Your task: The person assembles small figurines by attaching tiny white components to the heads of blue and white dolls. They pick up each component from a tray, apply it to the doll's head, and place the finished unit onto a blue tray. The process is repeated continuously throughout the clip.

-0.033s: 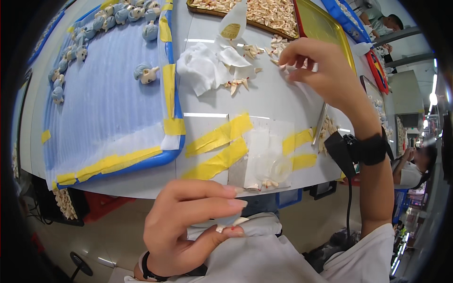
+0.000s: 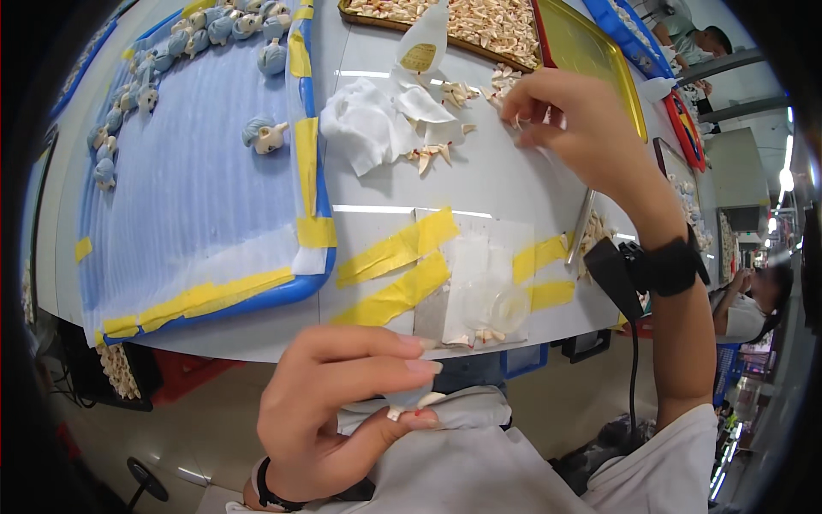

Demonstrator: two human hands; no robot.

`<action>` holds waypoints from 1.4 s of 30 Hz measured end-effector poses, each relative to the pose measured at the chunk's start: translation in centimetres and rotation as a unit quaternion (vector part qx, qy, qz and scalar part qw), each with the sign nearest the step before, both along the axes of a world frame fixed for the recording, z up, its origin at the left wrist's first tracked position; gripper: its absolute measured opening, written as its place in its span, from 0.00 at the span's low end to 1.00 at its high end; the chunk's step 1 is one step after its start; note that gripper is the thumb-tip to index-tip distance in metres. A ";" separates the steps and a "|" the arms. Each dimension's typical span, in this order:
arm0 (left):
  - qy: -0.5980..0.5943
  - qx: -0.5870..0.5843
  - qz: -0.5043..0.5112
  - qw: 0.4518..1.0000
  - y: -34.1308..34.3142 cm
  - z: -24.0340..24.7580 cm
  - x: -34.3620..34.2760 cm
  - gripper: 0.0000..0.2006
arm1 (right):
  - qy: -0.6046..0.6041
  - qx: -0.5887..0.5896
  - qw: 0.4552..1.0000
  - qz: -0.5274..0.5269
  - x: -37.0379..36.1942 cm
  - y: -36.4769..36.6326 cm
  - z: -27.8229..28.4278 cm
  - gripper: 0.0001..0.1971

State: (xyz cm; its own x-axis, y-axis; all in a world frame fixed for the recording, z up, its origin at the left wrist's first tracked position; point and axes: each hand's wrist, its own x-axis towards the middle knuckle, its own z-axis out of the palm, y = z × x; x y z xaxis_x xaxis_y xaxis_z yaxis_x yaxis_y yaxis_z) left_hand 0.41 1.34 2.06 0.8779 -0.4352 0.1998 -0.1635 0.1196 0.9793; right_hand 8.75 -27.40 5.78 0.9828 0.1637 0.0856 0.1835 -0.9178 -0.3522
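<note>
My left hand (image 2: 342,411), low in front of my body, is closed on a small cream-coloured curved piece (image 2: 431,399) with a pointed end. Another small pale piece (image 2: 395,414) and a red spot show by its thumb. Something grey-blue (image 2: 409,397) lies between thumb and fingers, mostly covered. Over the table's far right, my right hand (image 2: 582,120) pinches a small cream piece (image 2: 517,124) beside a loose pile of similar pieces (image 2: 503,81). More cream pieces with red marks (image 2: 430,156) lie beside a crumpled white cloth (image 2: 364,124).
A blue tray (image 2: 231,301) lined with ribbed sheet holds several doll heads with blue hair (image 2: 265,134) at left. Behind are a white bottle (image 2: 424,43), a tray of cream pieces (image 2: 492,34) and a yellow tray (image 2: 591,43). Yellow tape (image 2: 398,287) crosses the table's near edge.
My left hand has shifted slightly left with what it holds. The right hand's fingertips have moved a little left beside the pile.
</note>
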 end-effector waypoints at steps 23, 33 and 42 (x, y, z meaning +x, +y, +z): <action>0.085 -0.030 -0.056 0.994 1.6 -0.3 -0.8 0.19 | -0.124 0.152 0.977 -0.082 -9.2 -1.8 4.5 0.06; 0.142 -0.108 -0.094 0.979 0.4 -0.4 -0.3 0.19 | -0.159 0.309 0.905 -0.246 -18.0 -1.8 2.5 0.07; -0.086 -0.027 -0.138 0.986 0.6 -1.5 1.1 0.23 | -0.095 0.481 0.848 -0.204 -15.2 4.7 1.3 0.09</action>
